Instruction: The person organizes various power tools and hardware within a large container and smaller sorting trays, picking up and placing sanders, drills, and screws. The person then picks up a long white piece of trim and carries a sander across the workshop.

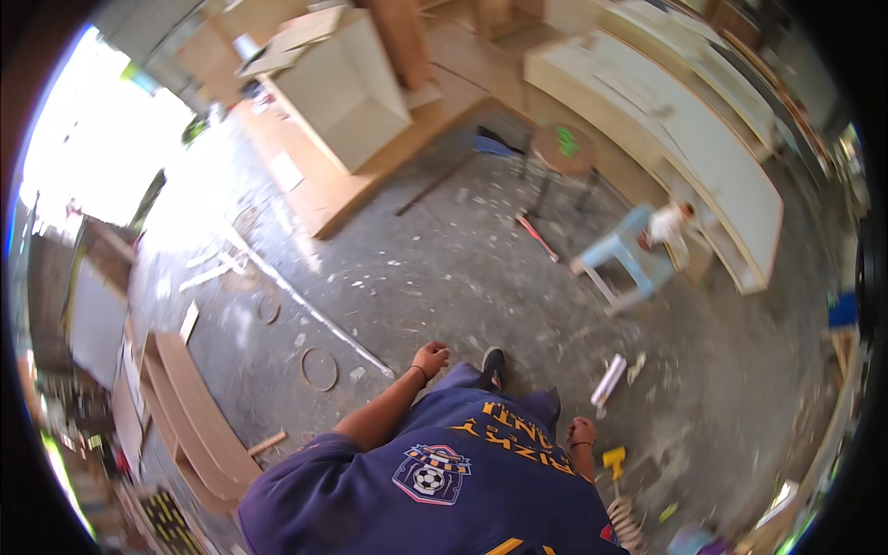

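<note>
My left hand [430,358] hangs in front of my body over the floor, its fingers curled in and nothing visible in them. A dark band circles that wrist. My right hand [582,431] is at my right side, fingers closed, with nothing seen in it. Neither hand touches anything around it. Closest to the right hand on the floor are a yellow tool head [613,458] beside a pale coiled hose [625,524] and a white tube [609,381]. A long pale strip [314,313] ends near the left hand.
A light-blue stool [631,254] holds a white item and a bottle. Behind it stand a round-topped stool [562,150] and a long curved cabinet [684,129]. A red-handled tool [536,238] and a ring [319,369] lie on the floor. Curved wooden shelving [199,407] is at left, an open box [342,102] ahead.
</note>
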`<state>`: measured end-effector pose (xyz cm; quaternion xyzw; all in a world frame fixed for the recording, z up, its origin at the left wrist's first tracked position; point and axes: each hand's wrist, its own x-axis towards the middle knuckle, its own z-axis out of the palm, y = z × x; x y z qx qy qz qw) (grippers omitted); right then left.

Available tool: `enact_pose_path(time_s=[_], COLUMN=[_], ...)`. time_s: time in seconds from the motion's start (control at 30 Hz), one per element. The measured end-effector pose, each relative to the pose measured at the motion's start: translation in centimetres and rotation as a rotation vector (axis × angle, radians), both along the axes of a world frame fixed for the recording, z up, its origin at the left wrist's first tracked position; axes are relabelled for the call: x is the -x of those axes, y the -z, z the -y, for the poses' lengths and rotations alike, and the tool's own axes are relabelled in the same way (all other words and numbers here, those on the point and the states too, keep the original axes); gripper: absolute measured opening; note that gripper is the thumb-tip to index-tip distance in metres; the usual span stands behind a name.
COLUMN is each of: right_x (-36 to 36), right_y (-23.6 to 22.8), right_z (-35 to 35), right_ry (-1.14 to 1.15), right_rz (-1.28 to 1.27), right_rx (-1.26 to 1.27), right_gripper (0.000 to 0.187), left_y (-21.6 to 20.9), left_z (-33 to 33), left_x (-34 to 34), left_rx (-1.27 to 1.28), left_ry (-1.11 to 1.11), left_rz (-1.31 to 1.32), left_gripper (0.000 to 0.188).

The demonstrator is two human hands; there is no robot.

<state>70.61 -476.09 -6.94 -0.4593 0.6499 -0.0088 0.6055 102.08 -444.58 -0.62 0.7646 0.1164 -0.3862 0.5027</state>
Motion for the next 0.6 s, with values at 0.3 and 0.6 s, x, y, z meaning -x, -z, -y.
enact_pose_path(time_s=[0.3,0.6], right_x=[-26.7,-58.3], right_y=[0.9,15.3], right_z=[9.6,23.8], right_ry=[-0.435,-0.795], right_rz=[-0.015,-0.208], right_rx=[0.034,0.678], right_gripper=[0.009,0.022], left_y=[2.2,1.9], left_z=[-4.6,0.4], left_x=[-0.1,-8.4], left_rx=[-0.2,-0.577], left_ry=[-0.437,0.136], left_rz=[-0.042,-0.231], left_gripper=[0.024,0.032])
